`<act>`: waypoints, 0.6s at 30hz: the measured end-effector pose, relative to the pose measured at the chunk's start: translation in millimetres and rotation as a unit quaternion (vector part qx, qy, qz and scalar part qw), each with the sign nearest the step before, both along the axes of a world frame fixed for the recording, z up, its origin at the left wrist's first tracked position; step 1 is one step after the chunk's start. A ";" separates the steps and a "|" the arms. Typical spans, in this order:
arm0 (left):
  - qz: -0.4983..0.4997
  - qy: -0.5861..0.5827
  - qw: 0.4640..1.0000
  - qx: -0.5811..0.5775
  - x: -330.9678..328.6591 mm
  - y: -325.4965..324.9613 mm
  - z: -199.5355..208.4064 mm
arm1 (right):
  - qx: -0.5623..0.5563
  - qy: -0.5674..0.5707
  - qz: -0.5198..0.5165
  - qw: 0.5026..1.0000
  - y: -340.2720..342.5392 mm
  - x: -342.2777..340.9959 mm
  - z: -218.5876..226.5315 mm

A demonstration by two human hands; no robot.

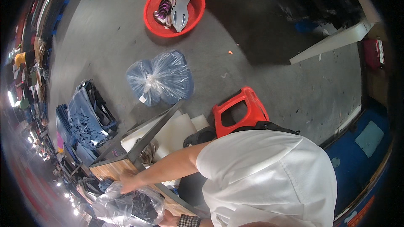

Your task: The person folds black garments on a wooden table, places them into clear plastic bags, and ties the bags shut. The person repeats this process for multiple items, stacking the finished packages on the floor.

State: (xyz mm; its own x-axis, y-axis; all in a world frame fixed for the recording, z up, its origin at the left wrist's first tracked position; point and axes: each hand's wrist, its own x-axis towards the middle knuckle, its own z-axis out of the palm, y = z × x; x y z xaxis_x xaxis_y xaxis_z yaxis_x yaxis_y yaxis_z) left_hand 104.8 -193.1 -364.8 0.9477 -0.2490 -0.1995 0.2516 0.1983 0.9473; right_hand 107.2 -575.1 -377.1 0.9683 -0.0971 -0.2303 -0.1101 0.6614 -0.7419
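At the lower left of the frame, both hands' fingers were clamped on the clear plastic bag (126, 206), left hand (128, 183) on top, right hand (168, 219) below; holding its mouth firmly seemed wise.

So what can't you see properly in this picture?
- Head view: what is inside the clear bag, blurred by crinkled plastic.
- Right hand: cut off by the lower edge, its grip unclear.
- Left hand: fingers sunk in the bag's plastic.
- Stool: lower part hidden by the white shirt.
- Goods along the left rim: too small and bent.
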 end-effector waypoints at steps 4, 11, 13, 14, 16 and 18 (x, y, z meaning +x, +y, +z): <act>0.150 -0.052 0.975 0.157 -3.3 -16.2 0.3 | 0.004 0.024 0.083 0.996 -5.0 17.5 5.5; 0.165 -0.065 0.965 0.194 -21.2 -86.3 4.2 | 0.051 0.020 -0.064 0.997 40.2 63.5 -14.0; 0.165 -0.064 0.963 0.202 -22.0 -98.9 3.9 | 0.024 0.046 0.011 0.999 43.6 71.5 -21.8; 0.167 -0.063 0.962 0.204 -21.9 -103.1 3.6 | 0.010 0.057 0.050 0.997 41.5 74.2 -23.7; 0.169 -0.062 0.962 0.206 -20.4 -108.7 3.0 | -0.018 0.080 0.126 0.989 32.0 77.3 -23.5; 0.166 -0.063 0.963 0.205 -18.5 -112.5 2.4 | 0.011 0.018 0.097 0.995 20.3 81.0 -18.1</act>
State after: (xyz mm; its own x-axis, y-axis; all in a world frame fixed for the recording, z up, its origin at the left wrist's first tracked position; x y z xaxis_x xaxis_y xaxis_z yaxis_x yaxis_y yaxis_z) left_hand 86.3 -305.6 -362.4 0.9845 0.1467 -0.0959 0.1178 -0.1494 0.9817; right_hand 188.2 -554.8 -395.2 0.9592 0.0959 -0.2661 -0.2639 0.6417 -0.7201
